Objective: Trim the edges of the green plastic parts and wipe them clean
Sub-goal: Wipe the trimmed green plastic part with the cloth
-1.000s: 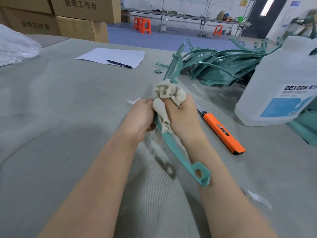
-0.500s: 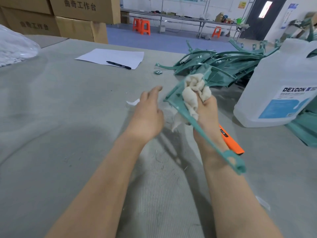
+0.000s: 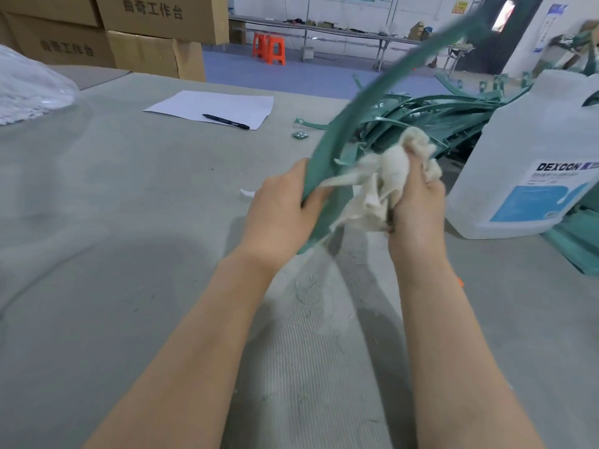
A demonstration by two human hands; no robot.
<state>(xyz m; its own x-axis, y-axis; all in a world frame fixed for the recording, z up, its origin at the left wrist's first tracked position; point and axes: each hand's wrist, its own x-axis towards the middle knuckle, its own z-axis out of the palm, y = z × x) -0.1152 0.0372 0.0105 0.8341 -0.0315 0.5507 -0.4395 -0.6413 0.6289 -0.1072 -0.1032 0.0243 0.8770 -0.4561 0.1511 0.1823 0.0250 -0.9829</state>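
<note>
Left hand: my left hand point(image 3: 285, 205) has its fingers curled round the lower stretch of the green plastic part point(image 3: 327, 150) in a firm grasp.
Right hand: my right hand point(image 3: 418, 202) is just left of the jug point(image 3: 525, 157), fingers clenched on the bunched-up cloth point(image 3: 382, 179).
Green plastic part: it's a long curved strip, up off the worktop point(image 3: 97, 189) and left of the jug. It arcs up and across toward the jug's top, and the far end is motion-blurred.
Cloth: one loose corner trails across the strip toward my left hand, and I'd call that touching.
Pile of green parts point(image 3: 437, 115): heaped on the worktop behind the jug's left side.
Paper point(image 3: 214, 106): well left of the jug and farther back, with a pen point(image 3: 226, 121) lying on it.
Cardboard boxes point(image 3: 152, 27): stacked far left of the jug, at the back.
Green shavings point(image 3: 308, 293): thin curls on the worktop, nearer me than the jug — between my forearms.
</note>
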